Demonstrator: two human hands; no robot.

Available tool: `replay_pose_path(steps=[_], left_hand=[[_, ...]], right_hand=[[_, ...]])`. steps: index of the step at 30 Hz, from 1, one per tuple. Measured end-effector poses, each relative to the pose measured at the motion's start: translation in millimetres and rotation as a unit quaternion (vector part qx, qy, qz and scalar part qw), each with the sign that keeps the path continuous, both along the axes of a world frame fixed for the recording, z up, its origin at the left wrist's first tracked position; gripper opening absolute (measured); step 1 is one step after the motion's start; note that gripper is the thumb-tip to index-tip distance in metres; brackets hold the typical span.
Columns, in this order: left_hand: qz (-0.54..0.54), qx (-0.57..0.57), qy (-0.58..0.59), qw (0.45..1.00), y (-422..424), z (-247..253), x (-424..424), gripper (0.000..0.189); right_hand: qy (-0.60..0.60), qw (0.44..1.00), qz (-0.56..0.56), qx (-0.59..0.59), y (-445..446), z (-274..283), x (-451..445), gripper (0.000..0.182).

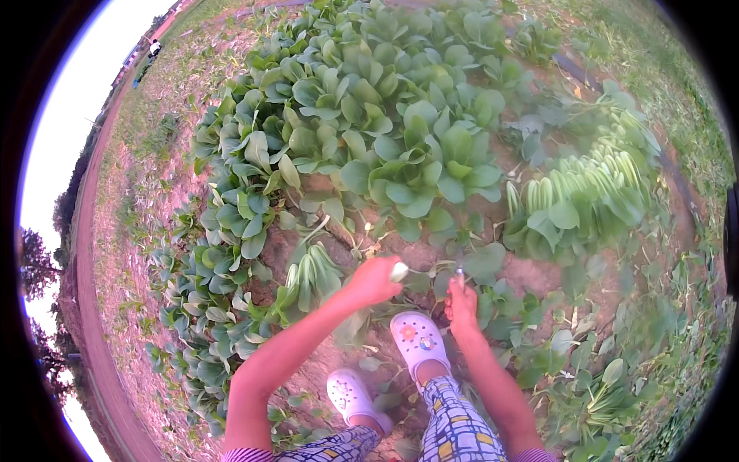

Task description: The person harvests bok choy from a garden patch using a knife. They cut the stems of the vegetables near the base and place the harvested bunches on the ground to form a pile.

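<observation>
My left hand (375,281) is closed around a bok choy plant, its pale cut base (399,271) facing right and blurred leaves (353,326) hanging below the fist. To the right, my right hand (462,303) grips a small knife (459,270); only a short metallic part shows beyond the fingers. A small bunch of harvested bok choy (314,271) lies on the soil left of my left hand. Ahead of both hands grow dense bok choy plants (404,150), still rooted. At the right, a larger row of harvested bok choy (583,185) lies with pale stems upward.
Lilac clogs (418,341) on my feet stand on bare soil just below the hands. Loose leaves (563,341) and another small leafy heap (603,398) lie at the right. A dark strip (577,72) runs along the bed's right side. Far off at upper left is a person (154,48).
</observation>
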State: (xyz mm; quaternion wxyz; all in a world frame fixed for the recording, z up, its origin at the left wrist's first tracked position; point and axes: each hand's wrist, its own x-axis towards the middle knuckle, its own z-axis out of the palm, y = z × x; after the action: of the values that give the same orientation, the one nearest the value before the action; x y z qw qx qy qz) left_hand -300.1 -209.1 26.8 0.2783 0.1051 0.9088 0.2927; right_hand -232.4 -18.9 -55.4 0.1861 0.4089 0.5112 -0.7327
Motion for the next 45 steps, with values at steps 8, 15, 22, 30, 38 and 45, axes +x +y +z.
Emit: replay_pose_path(steps=[8,15,22,30,38,45], left_hand=[[-0.183,-0.199,0.274,0.923,21,-12,-67,0.037],[-0.155,-0.252,0.337,0.894,-25,-20,-82,0.039],[0.034,-0.176,0.252,0.951,-44,-45,-75,0.037],[0.081,-0.158,0.192,0.965,-52,-57,-76,0.039],[0.085,-0.144,0.193,0.967,-51,-52,-72,0.032],[0.158,-0.155,0.168,0.961,-69,-51,-76,0.032]], right_hand=[[0.077,0.991,0.093,0.055,-12,18,5,0.022],[0.076,0.978,0.173,0.086,-23,-7,-39,0.030],[0.106,0.948,0.240,0.177,-36,-24,-70,0.038],[0.123,0.910,0.314,0.242,-33,-51,-76,0.045],[0.104,0.822,0.396,0.395,-47,-18,-76,0.040],[0.113,0.798,0.428,0.409,-56,-13,-91,0.037]])
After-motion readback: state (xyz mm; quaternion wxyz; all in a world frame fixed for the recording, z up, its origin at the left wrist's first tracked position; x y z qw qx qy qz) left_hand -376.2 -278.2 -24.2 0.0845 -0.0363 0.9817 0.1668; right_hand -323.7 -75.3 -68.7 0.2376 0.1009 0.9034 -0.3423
